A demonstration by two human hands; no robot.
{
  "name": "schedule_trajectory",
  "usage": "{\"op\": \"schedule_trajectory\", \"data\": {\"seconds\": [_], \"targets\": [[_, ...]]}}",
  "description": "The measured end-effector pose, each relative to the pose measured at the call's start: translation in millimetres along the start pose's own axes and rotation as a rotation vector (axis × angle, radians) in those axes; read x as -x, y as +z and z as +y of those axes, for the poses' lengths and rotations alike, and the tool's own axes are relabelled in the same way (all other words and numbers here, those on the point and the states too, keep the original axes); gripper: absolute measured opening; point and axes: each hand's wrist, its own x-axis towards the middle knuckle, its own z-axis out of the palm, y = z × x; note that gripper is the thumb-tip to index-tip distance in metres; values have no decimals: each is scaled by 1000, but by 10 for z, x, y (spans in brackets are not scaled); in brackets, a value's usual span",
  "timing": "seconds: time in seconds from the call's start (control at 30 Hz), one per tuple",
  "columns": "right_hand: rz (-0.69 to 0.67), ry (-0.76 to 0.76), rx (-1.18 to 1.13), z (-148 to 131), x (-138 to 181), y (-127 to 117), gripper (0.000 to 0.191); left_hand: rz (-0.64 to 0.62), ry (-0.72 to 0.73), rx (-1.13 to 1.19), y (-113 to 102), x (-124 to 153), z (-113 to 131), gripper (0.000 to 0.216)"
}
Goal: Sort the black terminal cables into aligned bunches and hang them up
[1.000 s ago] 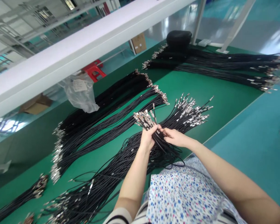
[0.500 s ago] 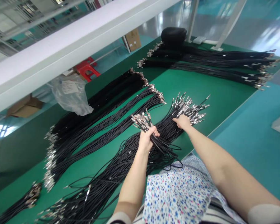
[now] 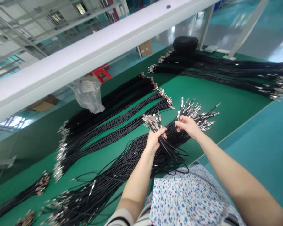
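Observation:
My left hand [image 3: 155, 138] is closed round a small bundle of black cables [image 3: 164, 145], whose metal connectors [image 3: 152, 121] fan out above the fist. My right hand [image 3: 188, 125] is just to the right, its fingers pinched on a single black cable whose silver connector [image 3: 181, 105] points upward. Under both hands lies a large loose pile of black cables [image 3: 122, 166] with its connector ends [image 3: 202, 114] spread to the right on the green table [image 3: 214, 94].
Further bundles of black cables lie at the centre left [image 3: 103, 122], the back right [image 3: 226, 69] and the lower left [image 3: 21, 196]. A clear plastic bag [image 3: 88, 92] sits by the white beam [image 3: 85, 56]. A black round object [image 3: 185, 44] stands at the back. The table edge runs on the right.
My right hand left the bundle, reached out to the connector ends of the pile, and has now drawn back toward my left hand with one cable lifted. The left hand kept its bundle.

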Motion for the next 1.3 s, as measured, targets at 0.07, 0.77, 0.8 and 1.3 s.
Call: {"op": "schedule_trajectory", "data": {"seconds": [0.07, 0.77, 0.8, 1.3], "targets": [[-127, -54, 10, -181, 57, 96, 27, -22, 11, -53, 43, -5, -11, 30], [-145, -157, 750, -156, 297, 313, 17, 143, 73, 53, -4, -3, 15, 22], [-158, -150, 772, -140, 295, 331, 17, 116, 40, 93, -20, 5, 14, 23], [187, 420, 256, 586, 74, -217, 20, 60, 51, 164, -109, 129, 132, 24]]}}
